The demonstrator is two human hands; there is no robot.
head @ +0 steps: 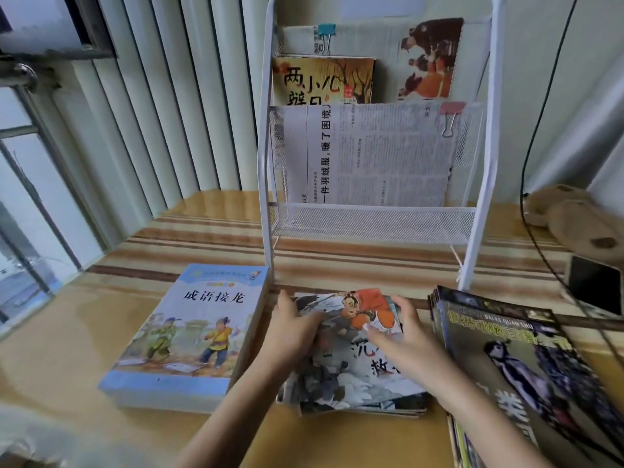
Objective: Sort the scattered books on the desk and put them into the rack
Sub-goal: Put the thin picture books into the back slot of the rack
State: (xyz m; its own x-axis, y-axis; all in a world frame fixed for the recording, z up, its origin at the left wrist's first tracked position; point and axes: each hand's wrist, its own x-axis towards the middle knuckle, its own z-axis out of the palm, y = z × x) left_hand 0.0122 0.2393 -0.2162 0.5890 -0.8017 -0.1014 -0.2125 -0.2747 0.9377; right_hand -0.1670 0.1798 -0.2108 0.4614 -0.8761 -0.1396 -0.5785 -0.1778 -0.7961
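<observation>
A white wire rack stands on the counter in the upper middle of the frame, with mesh pockets stepped one above another. The top pocket holds a folded newspaper pinned by a teal binder clip, with a picture page of dark and orange figures at its right. Below it, at the left, an orange-covered book stands upright with large dark characters on its front. The next pocket down carries a second newspaper, its headline running sideways, held by a pink binder clip at the upper right corner. The lowest mesh pocket shows nothing inside from this view.

In the lower half of the frame three piles lie flat on the counter. At the left is a thick blue book with two cartoon figures on the cover. In the middle is a pile of thin picture books, the top one showing a figure in orange. The left hand grips that pile's far left corner, fingers curled over the edge, and the right hand holds its far right side with fingers bent onto the cover. At the right, a stack of dark magazines lies just beside the pile.

A plush toy, a phone and a black cable sit at the right edge.
</observation>
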